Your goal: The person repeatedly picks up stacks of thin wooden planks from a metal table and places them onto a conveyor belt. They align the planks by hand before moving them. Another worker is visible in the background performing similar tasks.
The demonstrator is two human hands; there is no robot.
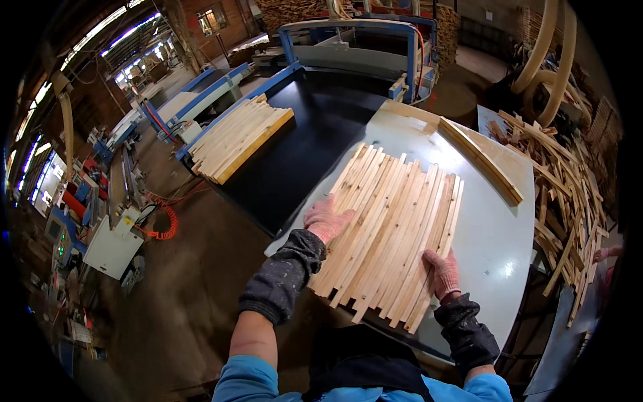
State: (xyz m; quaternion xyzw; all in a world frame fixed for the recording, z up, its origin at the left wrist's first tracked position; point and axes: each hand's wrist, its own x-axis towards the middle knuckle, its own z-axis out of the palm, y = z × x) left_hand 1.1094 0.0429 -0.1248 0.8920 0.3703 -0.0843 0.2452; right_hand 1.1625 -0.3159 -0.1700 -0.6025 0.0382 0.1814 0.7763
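A wide layer of pale wooden strips [388, 231] lies side by side on the smooth grey tabletop [499, 258], its ends uneven. At its left edge is my left hand [327, 220] in a pink knit glove, thumb over the top and fingers along the side. My right hand [442, 271], gloved the same way, grips the right edge with its thumb on top. Between them the two hands hold the layer from both sides. The fingers' undersides are hidden.
A black machine bed [301, 127] adjoins the tabletop, with a second stack of strips [241, 137] at its left. One thicker wooden bar [481, 161] lies at the table's far right. Loose offcuts [556, 181] pile up beyond. A control cabinet [115, 248] stands left.
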